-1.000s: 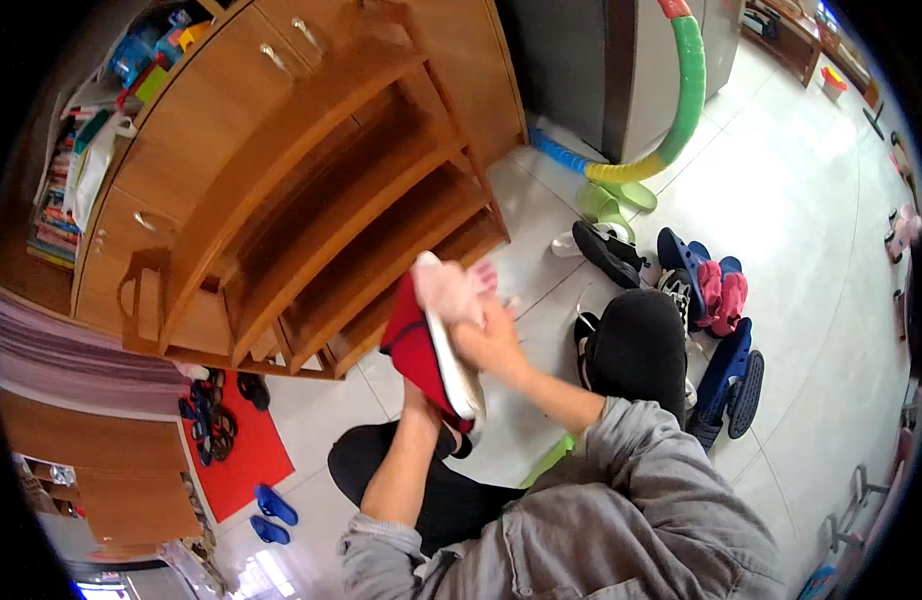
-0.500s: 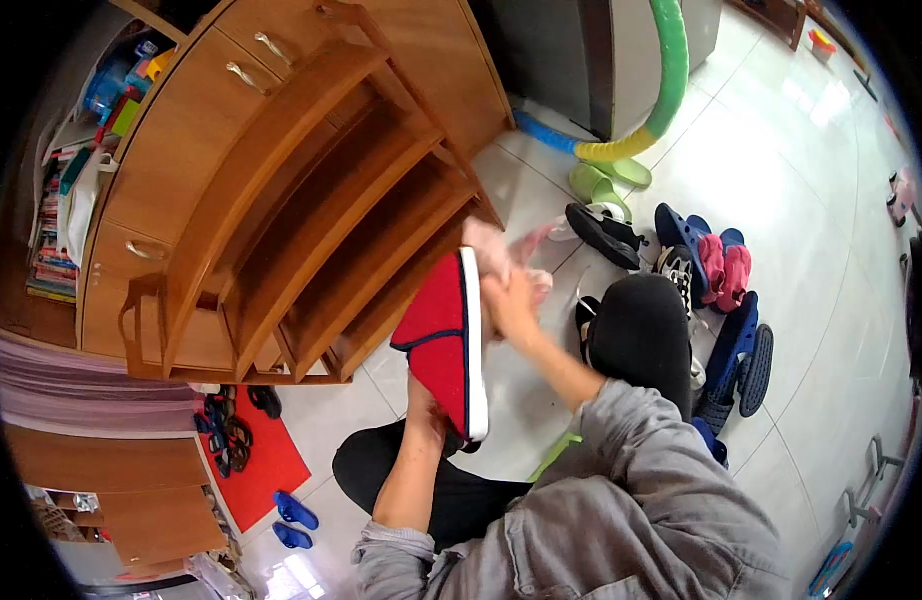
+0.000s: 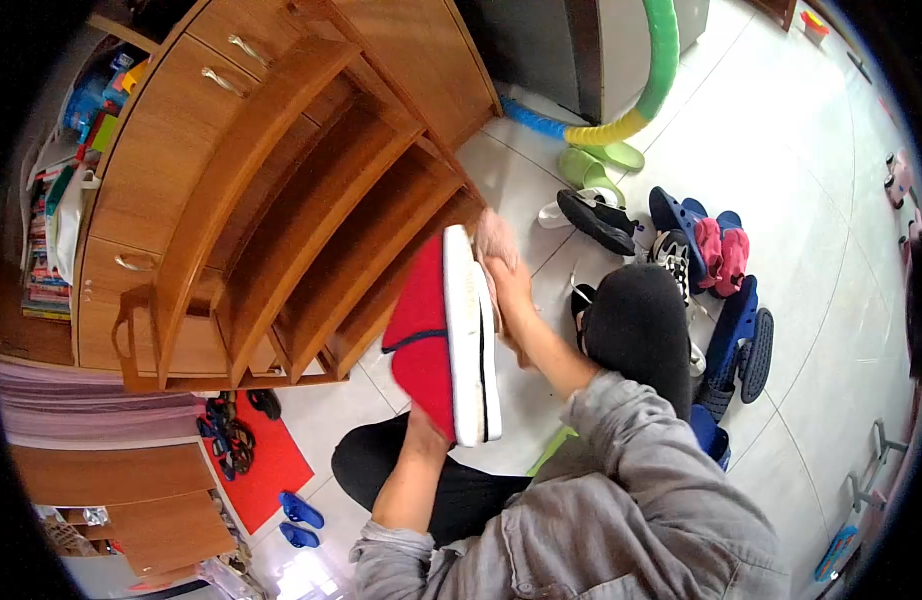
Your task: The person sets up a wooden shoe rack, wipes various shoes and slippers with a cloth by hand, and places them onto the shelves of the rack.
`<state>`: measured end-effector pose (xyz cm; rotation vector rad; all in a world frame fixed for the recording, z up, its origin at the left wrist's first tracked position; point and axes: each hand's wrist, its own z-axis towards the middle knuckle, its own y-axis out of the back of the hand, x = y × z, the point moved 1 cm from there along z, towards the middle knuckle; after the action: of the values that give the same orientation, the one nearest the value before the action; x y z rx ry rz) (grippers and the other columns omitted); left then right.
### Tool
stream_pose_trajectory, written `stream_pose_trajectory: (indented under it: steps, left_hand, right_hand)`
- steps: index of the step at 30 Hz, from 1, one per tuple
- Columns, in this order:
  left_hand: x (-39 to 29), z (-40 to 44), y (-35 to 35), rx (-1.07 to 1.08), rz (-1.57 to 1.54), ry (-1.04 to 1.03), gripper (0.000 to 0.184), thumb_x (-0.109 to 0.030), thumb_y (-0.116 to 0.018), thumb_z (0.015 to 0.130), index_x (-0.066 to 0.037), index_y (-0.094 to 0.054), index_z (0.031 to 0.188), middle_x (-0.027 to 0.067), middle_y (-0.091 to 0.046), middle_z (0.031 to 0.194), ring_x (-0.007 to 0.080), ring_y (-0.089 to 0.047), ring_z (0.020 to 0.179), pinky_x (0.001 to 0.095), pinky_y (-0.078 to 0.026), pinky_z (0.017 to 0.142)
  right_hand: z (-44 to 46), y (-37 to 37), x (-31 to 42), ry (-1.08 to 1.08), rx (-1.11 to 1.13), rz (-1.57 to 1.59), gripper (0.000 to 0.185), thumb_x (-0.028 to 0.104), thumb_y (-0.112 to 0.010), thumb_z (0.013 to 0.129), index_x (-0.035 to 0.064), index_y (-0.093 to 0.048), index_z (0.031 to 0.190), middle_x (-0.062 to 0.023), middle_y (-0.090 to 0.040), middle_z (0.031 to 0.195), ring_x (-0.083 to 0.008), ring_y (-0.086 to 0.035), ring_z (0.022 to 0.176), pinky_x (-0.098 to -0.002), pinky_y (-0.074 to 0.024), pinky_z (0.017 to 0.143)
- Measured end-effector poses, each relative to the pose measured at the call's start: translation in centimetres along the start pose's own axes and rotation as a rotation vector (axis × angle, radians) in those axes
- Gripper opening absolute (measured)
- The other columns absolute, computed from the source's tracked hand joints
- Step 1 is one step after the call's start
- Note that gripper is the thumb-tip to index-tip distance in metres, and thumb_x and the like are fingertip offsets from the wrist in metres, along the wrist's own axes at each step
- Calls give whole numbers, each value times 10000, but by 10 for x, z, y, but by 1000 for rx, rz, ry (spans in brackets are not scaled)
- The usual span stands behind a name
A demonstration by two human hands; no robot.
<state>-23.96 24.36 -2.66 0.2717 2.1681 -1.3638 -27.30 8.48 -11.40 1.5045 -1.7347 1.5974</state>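
Note:
A pair of slippers, one with a red upper (image 3: 417,320) and navy trim, is held up before me with thick white soles (image 3: 465,340) side by side. My left hand (image 3: 429,434) supports them from below; its fingers are hidden behind the red upper, and only the wrist area shows. My right hand (image 3: 511,288) is closed on a pale pink cloth (image 3: 497,238) at the right side of the soles, near their far end. The second slipper's upper is mostly out of sight.
A wooden shoe rack (image 3: 311,210) with curved shelves stands ahead to the left. Green clogs (image 3: 589,170), a black shoe (image 3: 596,222), pink shoes (image 3: 723,258) and blue slippers (image 3: 731,345) lie on the right. More sandals rest on a red mat (image 3: 266,470).
The slippers have turned so that both white soles show, and have shifted slightly left. My right hand and the cloth have moved down a little along the soles' right side.

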Motion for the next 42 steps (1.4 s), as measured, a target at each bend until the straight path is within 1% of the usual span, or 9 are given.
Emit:
stream_pose_trajectory:
  steps: [3, 9, 17, 20, 24, 31, 35, 41, 42]
  left_hand:
    - [-11, 19, -11, -53, 242, -229, 471, -354, -454, 916, -53, -414, 1275, 74, -524, 1214, 191, -536, 1065, 318, -434, 932]
    - [-22, 34, 17, -182, 158, -299, 471, -343, -428, 919, -40, -399, 1278, 90, -519, 1192, 211, -507, 1087, 341, -409, 949]
    - [15, 21, 34, -129, 252, -19, 497, -376, -460, 907, -89, -386, 1307, 54, -521, 1215, 196, -517, 1084, 322, -430, 931]
    - [-11, 36, 58, -338, 99, -165, 363, -195, -554, 853, -45, -501, 1179, 63, -581, 1093, 186, -576, 979, 322, -481, 846]
    - [-27, 42, 86, -675, 61, -313, 328, -111, -411, 868, -65, -496, 1181, 111, -560, 1117, 269, -543, 1024, 398, -442, 909]
    - [-32, 24, 84, -618, -130, -246, 357, -85, -425, 851, -72, -469, 1206, 102, -535, 1148, 259, -506, 1066, 382, -397, 945]
    - [-72, 43, 62, -910, 238, -462, 417, 55, -489, 723, -24, -526, 1131, 83, -576, 1071, 235, -555, 977, 347, -441, 872]
    - [-130, 124, 96, -1147, 954, -689, 139, 17, -530, 707, 95, -552, 820, 86, -573, 780, 176, -514, 741, 298, -414, 709]
    - [-137, 140, 122, -1278, 1220, -827, 239, -87, -598, 699, 97, -483, 600, 272, -518, 598, 356, -542, 594, 437, -407, 586]
  right_hand:
    - [-34, 0, -22, -251, 10, -256, 376, 197, -524, 766, -37, -555, 1059, -114, -609, 929, -173, -559, 835, -274, -441, 768]
    - [-64, -16, -4, -79, 179, -97, 320, 161, -522, 779, -21, -570, 1038, -80, -614, 913, -143, -573, 779, -262, -460, 712]
    - [-9, 19, -72, -257, -67, 234, 305, 174, -479, 832, -4, -553, 1068, -94, -622, 835, -187, -603, 684, -288, -511, 634]
    - [-62, 8, -24, -416, 238, -75, 333, 180, -539, 800, -26, -554, 1060, -69, -611, 846, -179, -587, 766, -291, -480, 704]
    - [-49, 2, -34, -185, 330, -462, 414, 234, -594, 742, -27, -534, 1059, -127, -621, 930, -191, -581, 851, -297, -459, 755]
    - [46, -88, 6, 245, 246, -1089, 579, 301, -554, 709, 45, -445, 1216, -239, -553, 1086, -395, -541, 998, -424, -414, 883]
    - [122, -147, 27, 773, 293, -1537, 544, 340, -578, 749, 136, -469, 1242, -159, -528, 1103, -302, -510, 1006, -471, -372, 834]
    - [214, -149, 5, 453, 495, -1979, 573, 417, -484, 835, 195, -358, 1349, -103, -335, 1394, -297, -304, 1285, -413, -330, 1000]
    - [230, -142, -9, 451, 478, -1926, 573, 415, -479, 837, 196, -353, 1351, -94, -338, 1393, -289, -308, 1285, -414, -337, 995]
